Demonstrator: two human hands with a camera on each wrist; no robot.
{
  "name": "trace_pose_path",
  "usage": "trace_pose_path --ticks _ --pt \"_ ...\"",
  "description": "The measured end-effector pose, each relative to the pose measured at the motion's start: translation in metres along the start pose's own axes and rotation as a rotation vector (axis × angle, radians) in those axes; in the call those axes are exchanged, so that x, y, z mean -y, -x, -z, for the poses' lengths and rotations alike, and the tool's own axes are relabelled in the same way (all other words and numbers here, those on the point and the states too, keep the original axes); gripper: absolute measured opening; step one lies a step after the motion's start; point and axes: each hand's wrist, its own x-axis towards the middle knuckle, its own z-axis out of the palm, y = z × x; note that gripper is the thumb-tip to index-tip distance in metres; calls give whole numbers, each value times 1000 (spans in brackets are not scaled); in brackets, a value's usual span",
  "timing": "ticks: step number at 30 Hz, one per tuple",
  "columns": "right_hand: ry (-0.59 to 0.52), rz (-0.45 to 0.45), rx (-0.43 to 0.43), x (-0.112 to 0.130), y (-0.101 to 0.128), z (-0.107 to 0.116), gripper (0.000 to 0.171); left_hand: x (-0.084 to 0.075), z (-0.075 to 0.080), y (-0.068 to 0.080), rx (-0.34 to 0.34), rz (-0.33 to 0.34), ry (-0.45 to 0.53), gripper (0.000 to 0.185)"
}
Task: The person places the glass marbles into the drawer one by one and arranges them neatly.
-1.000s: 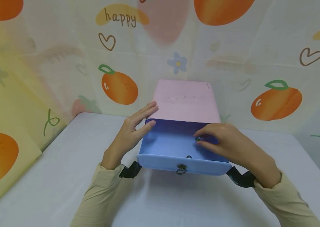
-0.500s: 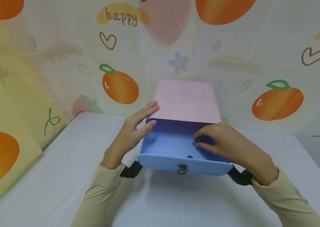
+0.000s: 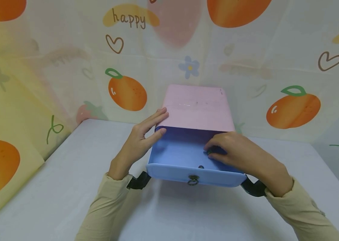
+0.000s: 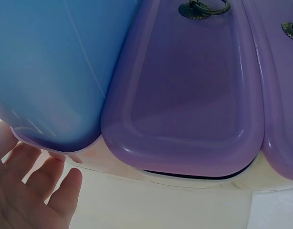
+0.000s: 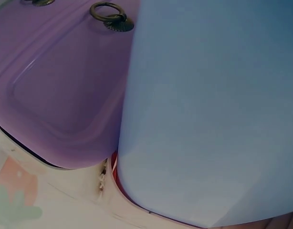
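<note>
A small cabinet with a pink top [image 3: 198, 107] stands at the back of the table. Its top blue drawer [image 3: 178, 155] is pulled out toward me, with a brass ring pull [image 3: 193, 180] on the front. My left hand [image 3: 161, 122] rests with straight fingers on the cabinet's left front corner, thumb at the drawer's edge. Reaching into the drawer, my right hand [image 3: 213, 150] curls its fingertips round a small dark green object [image 3: 209, 152], mostly hidden. In the left wrist view, the fingers [image 4: 36, 186] lie below the blue drawer [image 4: 51, 71]. A purple drawer [image 5: 60, 86] sits beneath.
The grey-white table [image 3: 52, 187] runs to a fruit-printed backdrop [image 3: 127, 92] on the back and both sides. A dark knob nub [image 3: 200, 166] shows inside the drawer front. Black wrist straps [image 3: 137, 180] sit by the drawer's corners. A second ring pull [image 4: 204, 7] marks the purple drawer.
My right hand has drawn slightly inward, its fingers closing further over the small green object. The left hand and the drawer have stayed put.
</note>
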Motion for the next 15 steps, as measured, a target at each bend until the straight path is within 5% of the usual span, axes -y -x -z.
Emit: trace_pose_path --ticks 15 --pt "-49 24 -54 -1 5 2 16 -1 -1 0 -1 9 -13 49"
